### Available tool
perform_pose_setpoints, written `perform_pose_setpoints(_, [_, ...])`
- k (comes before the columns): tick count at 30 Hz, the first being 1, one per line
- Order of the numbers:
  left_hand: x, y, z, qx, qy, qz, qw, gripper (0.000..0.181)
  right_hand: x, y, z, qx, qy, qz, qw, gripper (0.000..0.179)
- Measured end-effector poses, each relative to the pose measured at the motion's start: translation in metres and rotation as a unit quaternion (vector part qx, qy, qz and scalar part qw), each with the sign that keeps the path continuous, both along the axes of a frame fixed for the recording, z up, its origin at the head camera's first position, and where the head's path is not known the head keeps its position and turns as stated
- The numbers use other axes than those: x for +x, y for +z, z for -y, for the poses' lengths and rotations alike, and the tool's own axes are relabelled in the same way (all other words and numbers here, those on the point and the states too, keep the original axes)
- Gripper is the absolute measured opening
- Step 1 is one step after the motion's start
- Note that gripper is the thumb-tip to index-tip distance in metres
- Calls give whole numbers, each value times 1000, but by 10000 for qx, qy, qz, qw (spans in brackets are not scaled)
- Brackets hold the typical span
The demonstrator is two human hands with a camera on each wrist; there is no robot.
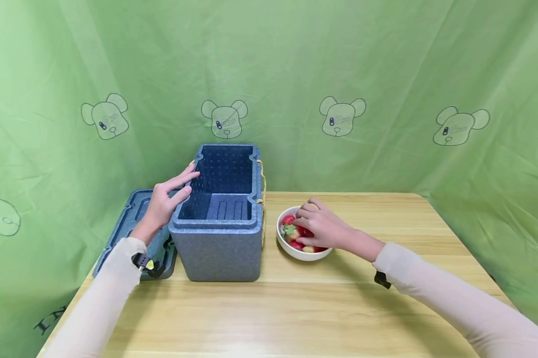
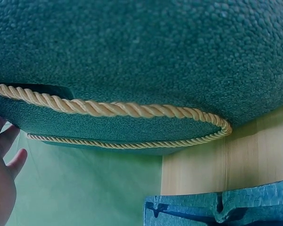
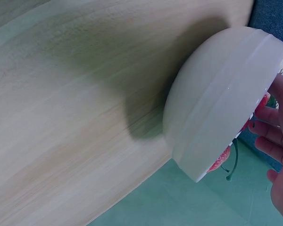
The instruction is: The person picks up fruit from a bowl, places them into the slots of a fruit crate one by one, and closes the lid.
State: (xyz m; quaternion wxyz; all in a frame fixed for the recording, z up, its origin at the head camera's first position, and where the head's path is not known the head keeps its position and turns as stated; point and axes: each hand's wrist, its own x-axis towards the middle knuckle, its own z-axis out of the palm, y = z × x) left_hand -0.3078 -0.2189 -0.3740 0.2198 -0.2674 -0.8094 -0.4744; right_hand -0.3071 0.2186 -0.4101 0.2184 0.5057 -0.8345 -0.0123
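Note:
A speckled blue-grey foam box (image 1: 219,253) stands upright without its lid, its inside bare. My left hand (image 1: 163,201) rests on the box's left rim with fingers stretched out; in the left wrist view, part of that hand (image 2: 2,174) shows beside the box wall. Strawberries (image 1: 291,231), red with some pale patches and green leaves, fill a white bowl (image 1: 302,255) right of the box. My right hand (image 1: 327,228) reaches over the bowl, fingers bent down among the strawberries. I cannot tell whether it pinches one. In the right wrist view its fingers (image 3: 272,134) extend past the bowl's rim.
The box's blue lid (image 1: 116,238) lies on the wooden table (image 1: 286,308) to the left, partly behind my left arm. Yellow twisted rope (image 2: 132,109) hangs along the box's sides. A green curtain (image 1: 286,59) with printed bear heads surrounds the table's back and sides.

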Motion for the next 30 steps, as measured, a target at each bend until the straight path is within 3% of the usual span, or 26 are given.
perform_pose_setpoints(10, [0,0,-1,82,-46,16,10000,39,0,-1,4,79,-148,223,9996,39])
perform_pose_setpoints(21, [2,-2,-2,128,-51,130,9998,40,0,-8,10,-63,152,243,9996,36])
perform_pose_setpoints(30, [1,0,-1,102,-33,61,9999,40,2,-3,11,-273,128,392,9988,36])
